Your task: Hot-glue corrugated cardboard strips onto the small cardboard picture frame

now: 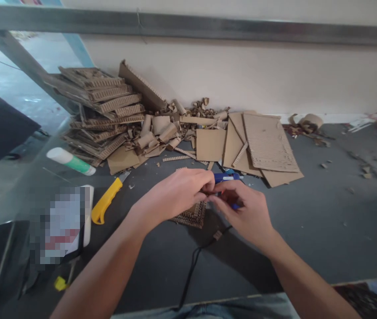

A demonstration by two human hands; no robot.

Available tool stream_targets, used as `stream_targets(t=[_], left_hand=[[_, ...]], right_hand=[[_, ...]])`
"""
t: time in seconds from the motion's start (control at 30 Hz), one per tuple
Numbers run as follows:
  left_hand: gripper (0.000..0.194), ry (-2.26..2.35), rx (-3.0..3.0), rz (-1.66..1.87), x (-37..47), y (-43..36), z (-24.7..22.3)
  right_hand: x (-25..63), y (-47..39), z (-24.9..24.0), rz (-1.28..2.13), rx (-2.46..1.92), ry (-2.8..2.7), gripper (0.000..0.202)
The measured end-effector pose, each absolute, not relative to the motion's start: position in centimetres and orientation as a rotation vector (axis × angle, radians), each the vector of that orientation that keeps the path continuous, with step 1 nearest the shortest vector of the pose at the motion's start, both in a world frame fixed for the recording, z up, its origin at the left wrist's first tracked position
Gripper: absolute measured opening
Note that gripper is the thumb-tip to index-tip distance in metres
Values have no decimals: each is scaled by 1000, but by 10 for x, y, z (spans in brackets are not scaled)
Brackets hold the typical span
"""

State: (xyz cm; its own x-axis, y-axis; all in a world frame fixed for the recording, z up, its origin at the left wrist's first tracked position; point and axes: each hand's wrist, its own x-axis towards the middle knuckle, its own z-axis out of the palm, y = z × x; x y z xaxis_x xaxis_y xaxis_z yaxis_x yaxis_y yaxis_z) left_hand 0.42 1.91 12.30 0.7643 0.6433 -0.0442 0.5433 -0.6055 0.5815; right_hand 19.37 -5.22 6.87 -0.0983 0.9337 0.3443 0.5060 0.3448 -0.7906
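Note:
My left hand [180,190] and my right hand [250,212] meet over the middle of the table. Fingertips of both are pinched together around something small, which they hide. Below my left hand lies a small framed piece of layered corrugated cardboard [193,220], partly covered by the hand. Just behind the fingers sits a blue tool [226,177], perhaps a hot glue gun, with more blue showing beneath my right hand. A black cord [193,266] runs from under that hand toward the front edge.
Left of my hands lie a yellow utility knife [107,201], a glue stick [71,161] and a blurred-out object in a pale case [88,217]. Stacked cardboard [105,106], scraps [158,128] and flat sheets [271,141] line the back, before a wall. A metal bar [188,24] crosses above.

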Motion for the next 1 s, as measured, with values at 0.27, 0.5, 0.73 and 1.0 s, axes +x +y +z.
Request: stream_targets(t=[0.27, 0.5, 0.73, 1.0], left_hand=[[10, 835, 2277, 244, 3, 31, 103], [14, 1094, 2456, 133, -28, 51, 100], [7, 1095, 2294, -131, -34, 62, 85], [13, 1035, 2279, -155, -33, 64, 78]], right_hand=[[188, -47, 49, 308, -1283, -1867, 7], [196, -47, 39, 328, -1194, -2059, 16], [200, -52, 32, 385, -1221, -2184, 18], [204, -53, 34, 391, -1225, -2243, 21]])
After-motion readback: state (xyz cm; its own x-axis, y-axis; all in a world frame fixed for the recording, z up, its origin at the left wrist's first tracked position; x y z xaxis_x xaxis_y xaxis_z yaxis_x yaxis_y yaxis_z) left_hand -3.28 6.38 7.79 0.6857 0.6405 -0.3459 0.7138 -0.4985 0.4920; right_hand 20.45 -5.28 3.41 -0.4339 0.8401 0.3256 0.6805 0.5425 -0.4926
